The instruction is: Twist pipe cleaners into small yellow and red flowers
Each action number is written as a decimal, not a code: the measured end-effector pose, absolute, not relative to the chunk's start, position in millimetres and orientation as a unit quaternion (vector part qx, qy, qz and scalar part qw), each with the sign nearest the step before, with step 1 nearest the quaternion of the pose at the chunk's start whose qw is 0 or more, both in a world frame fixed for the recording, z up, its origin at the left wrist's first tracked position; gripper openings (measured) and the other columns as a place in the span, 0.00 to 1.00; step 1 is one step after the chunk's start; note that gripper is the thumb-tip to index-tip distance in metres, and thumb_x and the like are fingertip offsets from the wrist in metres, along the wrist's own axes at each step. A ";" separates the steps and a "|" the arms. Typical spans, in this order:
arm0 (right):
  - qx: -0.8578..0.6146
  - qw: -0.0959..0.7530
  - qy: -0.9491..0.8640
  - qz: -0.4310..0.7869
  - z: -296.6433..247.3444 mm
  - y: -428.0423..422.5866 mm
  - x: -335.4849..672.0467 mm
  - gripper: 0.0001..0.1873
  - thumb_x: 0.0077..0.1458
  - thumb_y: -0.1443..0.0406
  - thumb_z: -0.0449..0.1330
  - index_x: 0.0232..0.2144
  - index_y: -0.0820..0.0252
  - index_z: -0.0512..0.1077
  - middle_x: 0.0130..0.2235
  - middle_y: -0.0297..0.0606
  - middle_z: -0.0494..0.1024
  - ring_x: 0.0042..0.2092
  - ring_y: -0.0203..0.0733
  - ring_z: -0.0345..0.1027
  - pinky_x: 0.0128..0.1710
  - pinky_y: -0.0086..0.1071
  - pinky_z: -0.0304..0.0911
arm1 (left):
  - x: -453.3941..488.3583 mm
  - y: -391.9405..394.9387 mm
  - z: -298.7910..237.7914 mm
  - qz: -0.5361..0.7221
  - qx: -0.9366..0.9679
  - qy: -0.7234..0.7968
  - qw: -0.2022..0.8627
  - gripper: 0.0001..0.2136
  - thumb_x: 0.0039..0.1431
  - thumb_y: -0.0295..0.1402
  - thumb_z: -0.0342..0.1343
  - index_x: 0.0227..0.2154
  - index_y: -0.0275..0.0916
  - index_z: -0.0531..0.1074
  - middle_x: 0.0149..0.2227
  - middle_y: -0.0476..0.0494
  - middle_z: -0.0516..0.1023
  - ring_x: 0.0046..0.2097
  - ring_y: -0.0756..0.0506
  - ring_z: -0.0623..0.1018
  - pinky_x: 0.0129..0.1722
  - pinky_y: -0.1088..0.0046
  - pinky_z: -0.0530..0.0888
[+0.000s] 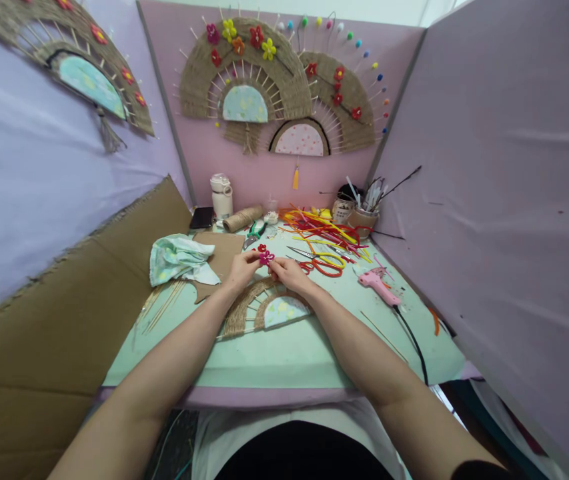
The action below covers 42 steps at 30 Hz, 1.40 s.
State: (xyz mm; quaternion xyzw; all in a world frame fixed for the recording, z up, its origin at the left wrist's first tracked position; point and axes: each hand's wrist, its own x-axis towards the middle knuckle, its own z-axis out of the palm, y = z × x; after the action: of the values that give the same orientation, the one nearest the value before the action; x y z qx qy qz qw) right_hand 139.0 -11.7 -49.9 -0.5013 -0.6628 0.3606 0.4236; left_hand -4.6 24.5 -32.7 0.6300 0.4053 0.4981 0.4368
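Between my two hands is a magenta pipe-cleaner flower (266, 258). My left hand (245, 267) pinches it from the left, and my right hand (287, 272) has its fingers closed at the right edge. Just behind it shows a red flower (262, 248). Below my hands, a twine-woven fan (237, 316) with a pale green floral half-circle of cloth (284, 311) lies on the table, partly hidden by my wrists. Scissors with orange handles (328, 268) and scissors with yellow handles (333, 257) lie right of my right hand.
A pink glue gun (380, 287) with a black cord lies at the right. Behind are heaped red and yellow pipe cleaners (321, 225), a twine roll (243, 219), green-handled pliers (254, 235) and a white bottle (221, 197). Crumpled floral cloth (180, 259) and cardboard (221, 250) lie left.
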 end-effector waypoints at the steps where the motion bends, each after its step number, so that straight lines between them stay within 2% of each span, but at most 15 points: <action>1: -0.500 0.426 -0.663 0.359 -50.4 -11.4 139.4 0.16 0.53 0.58 0.48 0.21 0.61 0.65 0.19 0.30 0.65 0.22 0.32 0.55 0.23 0.25 0.50 | -4.3 25.0 -33.5 0.496 0.636 0.404 0.431 0.06 0.37 0.30 0.62 0.23 0.35 0.76 0.26 0.44 0.78 0.33 0.45 0.75 0.37 0.69 0.71; 6: -0.512 0.430 -0.667 0.328 -52.3 -9.6 141.3 0.13 0.48 0.62 0.49 0.16 0.61 0.62 0.16 0.28 0.61 0.21 0.31 0.52 0.22 0.25 0.47 | -3.4 27.1 -37.4 0.495 0.665 0.397 0.393 0.05 0.38 0.29 0.61 0.23 0.36 0.76 0.26 0.45 0.78 0.32 0.45 0.75 0.37 0.68 0.71; 13: -0.549 0.429 -0.646 0.312 -51.8 -11.0 139.1 0.14 0.47 0.61 0.49 0.13 0.61 0.60 0.14 0.27 0.58 0.20 0.30 0.50 0.21 0.26 0.44 | -1.6 21.7 -34.4 0.488 0.668 0.404 0.391 0.03 0.38 0.29 0.62 0.21 0.38 0.77 0.26 0.45 0.77 0.33 0.45 0.75 0.37 0.70 0.70; 19: -0.524 0.447 -0.623 0.370 -48.6 -10.4 139.1 0.19 0.52 0.56 0.48 0.22 0.62 0.69 0.19 0.30 0.67 0.21 0.31 0.55 0.22 0.25 0.50 | -7.8 33.7 -43.8 0.513 0.578 0.418 0.477 0.10 0.36 0.32 0.64 0.26 0.35 0.77 0.27 0.45 0.78 0.32 0.46 0.74 0.36 0.70 0.70; 24: -0.509 0.451 -0.631 0.374 -52.0 -7.8 138.3 0.19 0.53 0.54 0.49 0.26 0.62 0.70 0.21 0.31 0.69 0.21 0.31 0.57 0.23 0.25 0.52 | -9.8 37.7 -47.2 0.525 0.550 0.416 0.499 0.13 0.34 0.31 0.65 0.27 0.34 0.76 0.27 0.46 0.78 0.31 0.48 0.74 0.36 0.71 0.70; 35: -0.509 0.455 -0.656 0.322 -56.9 -8.0 138.9 0.15 0.52 0.58 0.50 0.21 0.61 0.66 0.19 0.29 0.65 0.23 0.31 0.56 0.24 0.25 0.51 | -4.0 25.1 -32.6 0.500 0.632 0.419 0.418 0.04 0.36 0.28 0.61 0.20 0.37 0.76 0.25 0.46 0.77 0.34 0.45 0.74 0.38 0.70 0.70; 42: -0.529 0.464 -0.642 0.306 -55.6 -9.0 139.1 0.14 0.51 0.59 0.50 0.20 0.61 0.65 0.19 0.29 0.65 0.24 0.32 0.56 0.24 0.25 0.50 | -3.5 23.6 -30.9 0.480 0.641 0.422 0.424 0.04 0.35 0.28 0.62 0.20 0.38 0.76 0.25 0.46 0.77 0.34 0.45 0.74 0.38 0.70 0.70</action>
State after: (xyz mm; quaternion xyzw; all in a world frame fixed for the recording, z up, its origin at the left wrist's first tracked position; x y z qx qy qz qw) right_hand 139.1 -9.0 -55.6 -0.5288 -0.6419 0.3057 0.4635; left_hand -3.5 23.6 -30.9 0.6409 0.4225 0.4802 0.4244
